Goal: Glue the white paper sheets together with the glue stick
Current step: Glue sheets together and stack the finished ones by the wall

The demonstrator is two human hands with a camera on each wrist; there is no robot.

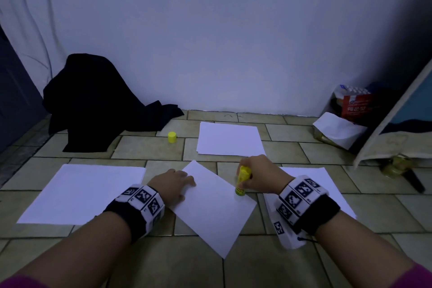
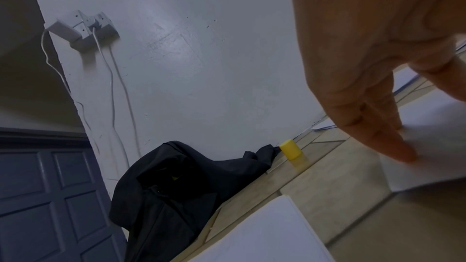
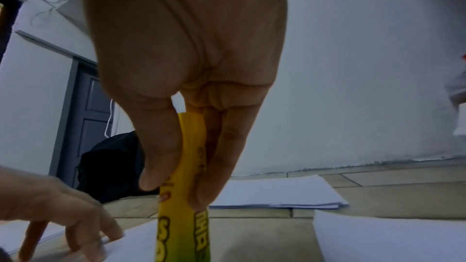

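Item 1. A single white sheet (image 1: 211, 208) lay on the tiled floor (image 1: 304, 262) nearest the person, turned at an angle so one corner pointed toward them. The left hand (image 1: 173, 183) rested on its left edge, fingers (image 2: 393, 146) straight and spread, tips pressing the paper flat.

Item 2. The glue stick (image 1: 242, 181), yellow with a green lower band, stood nearly upright with its lower end on the sheet's right edge. The right hand (image 1: 259, 175) gripped it, thumb on one side and fingers (image 3: 221, 158) on the other. Lettering ran down the barrel (partly covered by the fingers in the right wrist view and not legible as a word).

Item 3. A paper stack on the left (image 1: 81, 192) and a paper stack on the right (image 1: 327, 184) flanked the angled sheet, apart from it, with strips of bare tile between; the right wrist covered part of the right stack.

Item 4. A third paper stack (image 1: 229, 139) lay farther off, just beyond the right hand, its layered edges visible in the right wrist view.

Item 5. The yellow cap (image 1: 172, 137) stood alone on a tile to the left of that far stack, near a heap of black cloth (image 1: 100, 103) slumped against the white wall (image 1: 233, 30).

Item 6. At the far right corner, a red carton (image 1: 356, 105) with white Korean lettering stood by the wall; its contents could not be made out. A white bag (image 1: 339, 131) lay in front of it.
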